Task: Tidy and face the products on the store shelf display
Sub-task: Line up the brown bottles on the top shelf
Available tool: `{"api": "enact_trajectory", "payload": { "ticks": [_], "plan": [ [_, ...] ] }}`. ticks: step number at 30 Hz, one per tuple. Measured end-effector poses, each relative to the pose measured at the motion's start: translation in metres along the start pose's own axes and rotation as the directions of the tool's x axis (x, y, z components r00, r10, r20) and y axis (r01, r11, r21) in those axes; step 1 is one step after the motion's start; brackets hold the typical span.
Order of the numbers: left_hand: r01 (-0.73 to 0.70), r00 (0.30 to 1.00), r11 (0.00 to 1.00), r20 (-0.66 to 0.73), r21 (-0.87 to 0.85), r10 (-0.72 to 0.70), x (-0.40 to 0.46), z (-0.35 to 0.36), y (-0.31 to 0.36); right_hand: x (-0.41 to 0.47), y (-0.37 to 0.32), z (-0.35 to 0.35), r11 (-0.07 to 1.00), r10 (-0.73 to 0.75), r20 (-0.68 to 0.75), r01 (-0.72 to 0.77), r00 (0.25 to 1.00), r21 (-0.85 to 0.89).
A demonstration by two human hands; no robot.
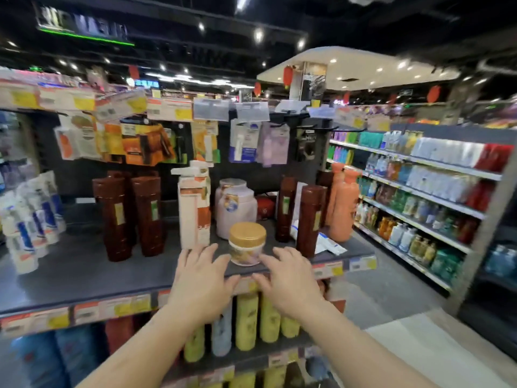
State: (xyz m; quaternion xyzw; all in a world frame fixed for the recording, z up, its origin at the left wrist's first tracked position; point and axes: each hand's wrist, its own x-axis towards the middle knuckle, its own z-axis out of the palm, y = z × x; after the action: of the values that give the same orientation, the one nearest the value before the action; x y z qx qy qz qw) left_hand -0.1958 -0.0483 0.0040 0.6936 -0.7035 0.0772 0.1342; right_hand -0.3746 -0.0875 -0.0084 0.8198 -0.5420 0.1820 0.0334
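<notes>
Gold-lidded jar (247, 243) between both open hands

No text can be read anywhere: motion blur smears it all. The price tags (120, 306) along the front edge of the shelf (84, 275), the hanging packets (140, 144) above, the bottle labels and the ceiling sign (84, 26) show only illegible print.
</notes>
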Motion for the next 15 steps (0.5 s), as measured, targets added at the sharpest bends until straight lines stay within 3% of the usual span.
{"api": "enact_trajectory", "payload": {
  "ticks": [7,10,15],
  "plan": [
    [-0.135,0.991,0.990,-0.004,-0.027,0.135,0.057,0.012,0.073,0.000,0.093,-0.015,0.983,0.180,-0.060,-0.181,0.982,-0.009],
    [-0.126,0.992,0.989,-0.012,-0.073,0.125,0.088,0.018,0.082,0.014,0.121,-0.014,0.976,0.216,-0.055,-0.217,0.975,-0.004],
    [-0.076,0.993,0.979,-0.105,-0.191,0.056,0.150,0.021,0.089,0.050,0.157,-0.011,0.946,0.285,-0.011,-0.279,0.959,0.165]
  ]
}}
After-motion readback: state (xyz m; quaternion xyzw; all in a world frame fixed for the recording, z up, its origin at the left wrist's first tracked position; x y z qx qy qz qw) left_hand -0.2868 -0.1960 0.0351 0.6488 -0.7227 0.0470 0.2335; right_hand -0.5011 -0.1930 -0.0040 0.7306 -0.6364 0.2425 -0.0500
